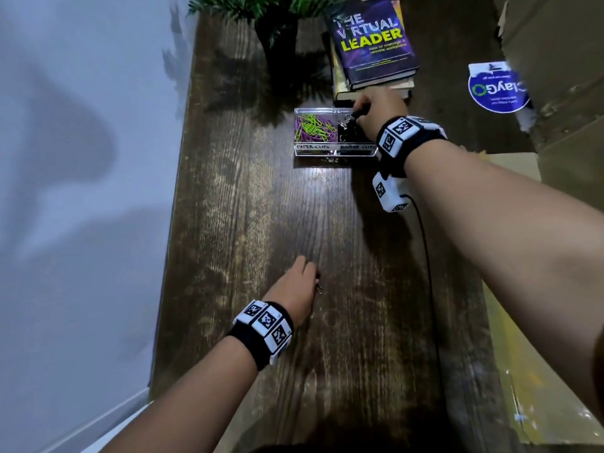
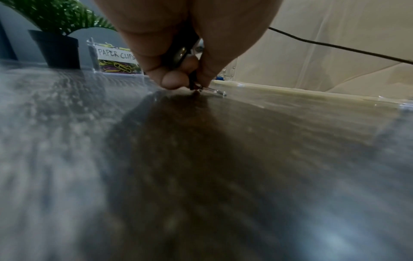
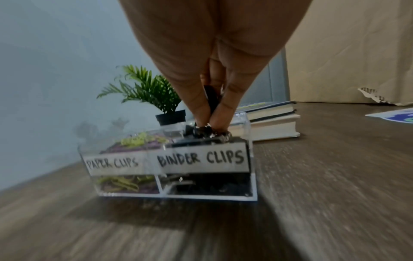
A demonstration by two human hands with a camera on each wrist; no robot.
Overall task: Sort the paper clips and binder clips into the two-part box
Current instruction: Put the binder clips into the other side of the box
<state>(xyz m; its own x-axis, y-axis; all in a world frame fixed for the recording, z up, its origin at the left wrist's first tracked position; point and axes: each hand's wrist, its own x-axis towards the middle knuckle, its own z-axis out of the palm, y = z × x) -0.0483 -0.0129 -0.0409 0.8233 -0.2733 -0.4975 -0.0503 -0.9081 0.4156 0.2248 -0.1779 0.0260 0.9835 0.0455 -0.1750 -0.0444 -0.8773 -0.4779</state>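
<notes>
Left hand [image 1: 295, 282] pinches a binder clip [image 1: 319, 287] on the table [image 1: 248, 204] at 6 o'clock from the box [image 1: 333, 151], right hand [image 1: 379, 111] pinches another over its binder side; light, stiff, slippery steel, probably best gripped by the body.

The left hand [image 1: 295, 289] hides most of its binder clip [image 1: 319, 286].

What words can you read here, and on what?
"PAPER CLIPS": label on the box's left part.
"BINDER CLIPS": label on its right part.
"THE VIRTUAL LEADER": top book; its subtitle partly reads "How to manage a remote workplace", the rest too small.
Sticker: upside down, roughly "ClayGo"; small print unreadable.
</notes>
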